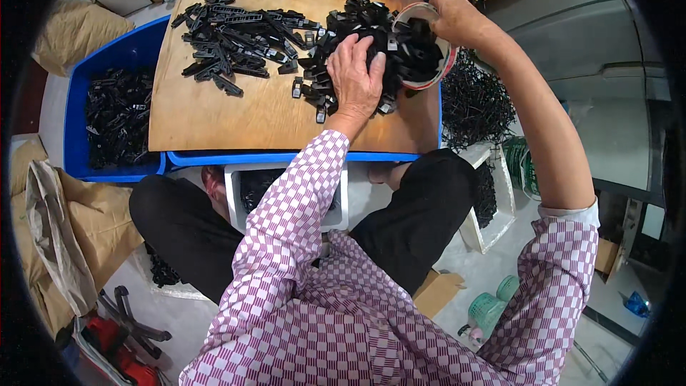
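My right hand grips the rim of a round tub with a red and white edge. The tub is tilted on its side at the right end of a wooden board, with small black plastic parts inside its mouth. On the heap of small black plastic pieces beside the tub lies my left hand, palm down, fingers somewhat apart. Some of these pieces have a light, shiny patch. Farther left on the board is a pile of longer black plastic clips, touched by neither hand.
The board rests over blue bins; the left blue bin holds more black parts. A white foam box sits between my legs. Right of the board are a tangle of thin black pieces and another white box. Brown sacks stand left.
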The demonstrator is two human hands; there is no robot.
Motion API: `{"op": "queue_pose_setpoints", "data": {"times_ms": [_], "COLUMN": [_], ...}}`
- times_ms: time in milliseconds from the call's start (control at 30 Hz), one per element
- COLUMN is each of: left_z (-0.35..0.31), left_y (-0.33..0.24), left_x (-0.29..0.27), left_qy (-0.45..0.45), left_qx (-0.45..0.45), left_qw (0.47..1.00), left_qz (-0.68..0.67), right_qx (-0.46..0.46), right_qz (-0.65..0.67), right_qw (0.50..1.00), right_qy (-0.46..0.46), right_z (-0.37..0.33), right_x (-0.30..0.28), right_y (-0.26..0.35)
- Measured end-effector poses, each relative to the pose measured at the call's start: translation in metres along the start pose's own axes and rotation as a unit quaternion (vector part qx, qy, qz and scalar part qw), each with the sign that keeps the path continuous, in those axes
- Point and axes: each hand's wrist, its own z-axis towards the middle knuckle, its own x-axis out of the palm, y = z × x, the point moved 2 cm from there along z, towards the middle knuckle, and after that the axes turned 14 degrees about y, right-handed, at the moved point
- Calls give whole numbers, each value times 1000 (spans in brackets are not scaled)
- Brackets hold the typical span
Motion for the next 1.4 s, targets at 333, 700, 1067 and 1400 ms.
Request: {"op": "queue_pose_setpoints", "data": {"times_ms": [333, 700, 1067, 1400], "left_z": [-2, -14, -31, -83], "left_y": [-1, -2, -16, -9], "left_x": [-2, -10, -35, -84], "left_qy": [77, 89, 103, 107], "left_qx": [-14, -11, 14, -12], "left_qw": [985, 985, 985, 982], "left_qz": [154, 147, 139, 155], "right_qx": [24, 29, -73, -32], "right_qz": [-139, -157, -173, -201], "right_qw": [980, 967, 954, 941], "right_qy": [-142, -200, -235, -270], "right_z": [-21, -22, -24, -27], "right_x": [5, 0, 14, 20], "right_y": [50, 45, 64, 52]}}
